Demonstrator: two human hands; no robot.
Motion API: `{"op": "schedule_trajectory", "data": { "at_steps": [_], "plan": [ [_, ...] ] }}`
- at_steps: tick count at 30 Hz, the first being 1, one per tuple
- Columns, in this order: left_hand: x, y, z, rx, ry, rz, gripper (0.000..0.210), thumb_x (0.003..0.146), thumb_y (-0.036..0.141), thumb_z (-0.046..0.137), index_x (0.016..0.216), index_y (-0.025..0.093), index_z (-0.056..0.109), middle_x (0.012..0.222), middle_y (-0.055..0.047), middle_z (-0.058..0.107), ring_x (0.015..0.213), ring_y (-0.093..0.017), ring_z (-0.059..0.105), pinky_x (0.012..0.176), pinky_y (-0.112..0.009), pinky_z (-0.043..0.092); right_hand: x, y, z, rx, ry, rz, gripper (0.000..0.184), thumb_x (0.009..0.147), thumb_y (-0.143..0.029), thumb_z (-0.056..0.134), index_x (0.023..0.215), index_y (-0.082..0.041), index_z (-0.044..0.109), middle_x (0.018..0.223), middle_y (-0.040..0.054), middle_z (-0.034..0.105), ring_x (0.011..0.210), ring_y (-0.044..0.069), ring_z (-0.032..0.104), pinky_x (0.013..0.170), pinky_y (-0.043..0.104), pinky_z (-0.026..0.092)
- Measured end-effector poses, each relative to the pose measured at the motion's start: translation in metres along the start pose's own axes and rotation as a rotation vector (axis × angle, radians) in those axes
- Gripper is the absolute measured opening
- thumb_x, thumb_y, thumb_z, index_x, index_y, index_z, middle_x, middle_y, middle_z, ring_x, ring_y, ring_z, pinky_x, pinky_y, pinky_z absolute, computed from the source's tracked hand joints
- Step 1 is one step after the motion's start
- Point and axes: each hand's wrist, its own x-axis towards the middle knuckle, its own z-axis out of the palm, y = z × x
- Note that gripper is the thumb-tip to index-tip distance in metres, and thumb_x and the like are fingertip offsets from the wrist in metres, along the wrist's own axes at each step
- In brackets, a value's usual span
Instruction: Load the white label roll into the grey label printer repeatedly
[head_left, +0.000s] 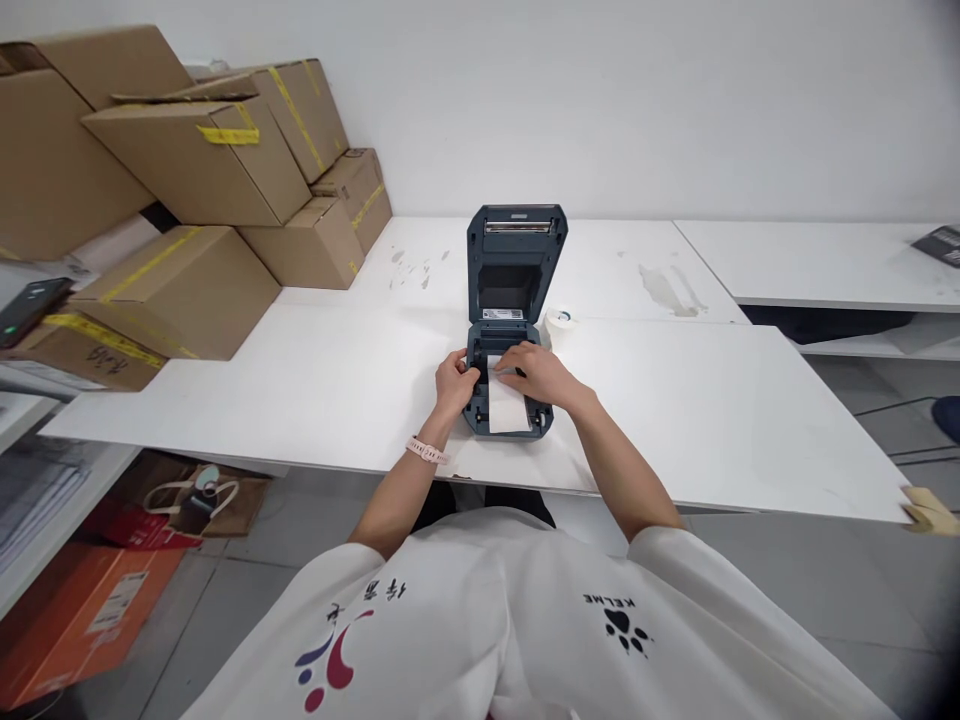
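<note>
A dark grey label printer [517, 262] stands on the white table in front of me with its lid raised upright. White label paper [508, 408] lies inside it and runs over the front edge. My left hand [454, 382] is closed at the printer's left side, thumb over the rim. My right hand [541, 372] reaches in from the right, its bent fingers closed on the upper end of the label paper. The fingertips partly hide the paper and the compartment under it. Just behind the printer's right side sits a white label roll [560, 322].
Cardboard boxes [187, 165] with yellow tape are stacked on the left, a dark phone [31, 308] on the lowest one. The table [675, 400] ends close to my body. An orange box [90, 620] and bags stand on the floor at left. A white wall rises behind.
</note>
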Motion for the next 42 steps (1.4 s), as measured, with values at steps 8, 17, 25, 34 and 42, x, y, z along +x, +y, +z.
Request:
{"op": "schedule_trajectory", "data": {
  "at_steps": [8, 17, 25, 34, 42],
  "plan": [
    [-0.005, 0.005, 0.000, 0.003, 0.019, -0.048, 0.050, 0.067, 0.014, 0.062, 0.117, 0.015, 0.067, 0.072, 0.003, 0.051, 0.065, -0.011, 0.046, 0.064, -0.026, 0.039, -0.050, -0.021, 0.017, 0.241, 0.112, -0.050, 0.032, 0.097, -0.042, 0.053, 0.118, -0.024, 0.070, 0.136, 0.0083, 0.064, 0.126, 0.028, 0.058, 0.105, 0.048, 0.048],
    [-0.008, 0.008, -0.001, -0.138, -0.104, -0.067, 0.058, 0.070, 0.020, 0.069, 0.126, 0.017, 0.056, 0.127, -0.012, 0.061, 0.107, -0.019, 0.059, 0.084, -0.029, 0.049, -0.056, -0.011, 0.017, 0.264, 0.042, -0.087, 0.032, 0.101, -0.038, 0.042, 0.118, -0.026, 0.066, 0.145, 0.0054, 0.058, 0.134, 0.026, 0.053, 0.114, 0.051, 0.038],
    [-0.010, 0.013, -0.003, -0.204, -0.181, -0.152, 0.068, 0.070, 0.026, 0.075, 0.133, 0.021, 0.050, 0.129, -0.013, 0.059, 0.103, -0.021, 0.062, 0.080, -0.030, 0.051, -0.068, -0.012, 0.012, 0.179, -0.140, -0.100, 0.093, 0.068, -0.070, 0.075, 0.146, -0.028, 0.047, 0.165, 0.0089, 0.028, 0.153, 0.034, 0.023, 0.124, 0.058, 0.016],
    [-0.009, 0.014, -0.002, -0.222, -0.177, -0.164, 0.072, 0.067, 0.026, 0.076, 0.134, 0.020, 0.049, 0.132, -0.014, 0.056, 0.108, -0.023, 0.061, 0.085, -0.033, 0.051, -0.089, -0.025, 0.033, -0.037, -0.001, -0.153, 0.096, 0.076, -0.044, 0.081, 0.156, -0.029, 0.031, 0.164, 0.0066, 0.029, 0.153, 0.031, 0.025, 0.124, 0.057, 0.023],
    [-0.007, 0.012, -0.003, -0.205, -0.211, -0.194, 0.080, 0.066, 0.031, 0.079, 0.138, 0.022, 0.047, 0.130, -0.014, 0.057, 0.106, -0.024, 0.062, 0.085, -0.036, 0.052, -0.095, -0.032, 0.051, 0.023, 0.220, -0.097, 0.045, 0.101, -0.029, 0.048, 0.146, -0.029, 0.047, 0.155, 0.0029, 0.047, 0.148, 0.024, 0.038, 0.121, 0.055, 0.033]
  ]
}}
